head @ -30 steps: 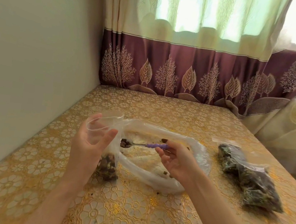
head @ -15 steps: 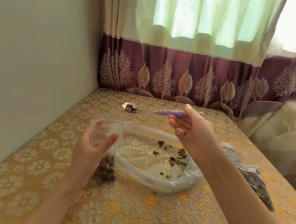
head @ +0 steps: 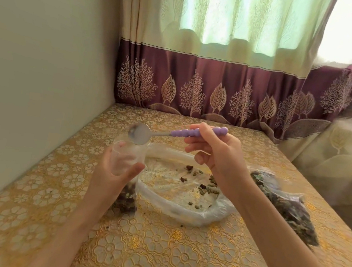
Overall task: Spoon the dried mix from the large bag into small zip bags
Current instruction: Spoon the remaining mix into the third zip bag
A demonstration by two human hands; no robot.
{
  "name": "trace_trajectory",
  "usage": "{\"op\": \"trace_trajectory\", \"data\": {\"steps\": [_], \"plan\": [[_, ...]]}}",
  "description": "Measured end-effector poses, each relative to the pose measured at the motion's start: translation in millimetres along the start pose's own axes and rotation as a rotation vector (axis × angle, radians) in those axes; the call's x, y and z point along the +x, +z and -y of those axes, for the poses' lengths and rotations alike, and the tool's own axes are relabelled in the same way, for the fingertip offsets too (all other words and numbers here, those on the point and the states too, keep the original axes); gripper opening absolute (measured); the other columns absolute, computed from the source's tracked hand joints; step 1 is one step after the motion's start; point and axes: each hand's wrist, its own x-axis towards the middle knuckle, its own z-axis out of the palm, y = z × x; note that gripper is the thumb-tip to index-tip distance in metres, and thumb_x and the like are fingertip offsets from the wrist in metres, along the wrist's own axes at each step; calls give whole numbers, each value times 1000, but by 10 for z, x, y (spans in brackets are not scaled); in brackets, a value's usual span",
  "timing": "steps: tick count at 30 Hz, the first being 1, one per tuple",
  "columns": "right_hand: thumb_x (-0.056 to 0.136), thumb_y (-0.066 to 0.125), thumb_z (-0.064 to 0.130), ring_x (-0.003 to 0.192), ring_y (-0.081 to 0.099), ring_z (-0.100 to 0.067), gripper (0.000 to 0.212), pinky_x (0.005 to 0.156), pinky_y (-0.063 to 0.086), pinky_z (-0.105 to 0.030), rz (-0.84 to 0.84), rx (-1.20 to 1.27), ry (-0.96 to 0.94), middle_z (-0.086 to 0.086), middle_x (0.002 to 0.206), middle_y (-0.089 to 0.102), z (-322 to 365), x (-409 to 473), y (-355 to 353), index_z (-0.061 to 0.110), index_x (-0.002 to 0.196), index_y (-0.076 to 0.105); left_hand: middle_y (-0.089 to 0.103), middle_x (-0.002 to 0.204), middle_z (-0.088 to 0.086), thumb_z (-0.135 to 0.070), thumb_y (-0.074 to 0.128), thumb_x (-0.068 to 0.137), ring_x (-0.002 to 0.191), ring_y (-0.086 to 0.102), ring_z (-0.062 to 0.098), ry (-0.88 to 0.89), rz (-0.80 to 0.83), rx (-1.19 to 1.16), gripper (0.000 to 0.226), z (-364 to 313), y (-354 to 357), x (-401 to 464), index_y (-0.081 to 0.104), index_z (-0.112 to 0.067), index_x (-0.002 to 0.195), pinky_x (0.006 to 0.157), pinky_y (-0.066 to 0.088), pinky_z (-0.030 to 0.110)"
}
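- Left hand point(head: 112, 177) grip wrapped round small zip bag point(head: 127, 160) — mouth open, dried mix point(head: 124, 200) at bottom, standing on table point(head: 154, 253).
- Right hand point(head: 215, 154) grip pinching purple spoon point(head: 161, 133), bowl tilted just above bag mouth.
- Large bag point(head: 183, 203) just right, few pieces inside.
- Filled bags point(head: 284, 206) farther right.

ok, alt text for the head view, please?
A right hand tips an emptied purple-handled spoon over a small zip bag held open by the left hand. A nearly empty large bag and filled bags lie on the table.
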Motion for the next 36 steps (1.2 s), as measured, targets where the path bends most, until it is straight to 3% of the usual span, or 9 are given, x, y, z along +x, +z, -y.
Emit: {"op": "trace_trajectory", "data": {"steps": [4, 8, 14, 19, 23, 28, 30, 32, 36], "plan": [[99, 47, 24, 54, 58, -12, 31, 43, 41, -18, -191, 46, 58, -16, 82, 73, -20, -5, -222, 2, 82, 61, 64, 103, -18, -81, 65, 44, 92, 62, -3, -23, 42, 47, 91, 17, 21, -30, 45, -36, 121, 74, 46, 22], [99, 47, 26, 47, 56, -10, 36, 40, 41, -16, -362, 36, 110, -4, 60, 69, -117, -115, -506, 5, 74, 61, 63, 87, -34, -71, 64, 62, 80, 60, -14, 8, 16, 89, 72, 45, 38, -43, 47, -32, 121, 74, 46, 21], [101, 40, 30, 43, 51, -12, 47, 38, 38, -19, -505, -68, 197, -14, 64, 70, -384, -375, -774, 5, 66, 60, 70, 95, -9, -71, 62, 62, 88, 67, 9, 45, 8, 58, 61, 46, 71, -69, 53, -39, 114, 84, 51, 36], [100, 40, 37, 35, 52, -13, 49, 42, 47, -23, -625, -120, 377, -2, 40, 49, -465, -389, -908, 10, 60, 48, 70, 89, -5, -67, 62, 69, 74, 67, 4, 95, 9, 71, 41, 0, 108, -97, 54, -45, 102, 80, 54, 38], [99, 42, 40, 33, 42, -10, 41, 32, 31, -18, -466, -301, 621, -1, 49, 44, -506, -330, -1026, 12, 70, 46, 70, 85, -6, -84, 57, 53, 70, 68, 6, 103, 37, 59, 62, -31, 133, -112, 54, -44, 101, 76, 55, 39], [88, 51, 58, 30, 30, -7, 49, 33, 26, -15, -188, -815, 663, 7, 57, 44, -521, -360, -1019, 13, 70, 48, 71, 82, -8, -87, 57, 48, 68, 68, 6, 102, 43, 20, 67, -53, 147, -130, 55, -44, 100, 70, 55, 34], [87, 52, 60, 26, 30, -5, 51, 32, 27, -13, -62, -968, 656, 18, 88, 54, -527, -355, -957, 11, 73, 53, 71, 80, -11, -87, 57, 48, 67, 68, 6, 93, 36, 11, 68, -68, 144, -132, 55, -43, 100, 68, 55, 31], [92, 53, 43, 28, 35, -4, 32, 31, 28, -13, 10, -1071, 639, 22, 101, 50, -537, -324, -916, 11, 89, 56, 71, 81, -14, -86, 57, 48, 67, 68, 5, 90, 41, 3, 69, -82, 147, -139, 55, -43, 101, 67, 54, 29], [89, 51, 11, 47, 46, -10, 12, 32, 32, -14, -93, -1110, 643, -1, 73, 55, -439, -171, -958, 4, 98, 53, 71, 81, -12, -86, 59, 46, 67, 68, 8, 59, 46, -53, 78, -100, 147, -140, 57, -34, 104, 66, 55, 30]]}}
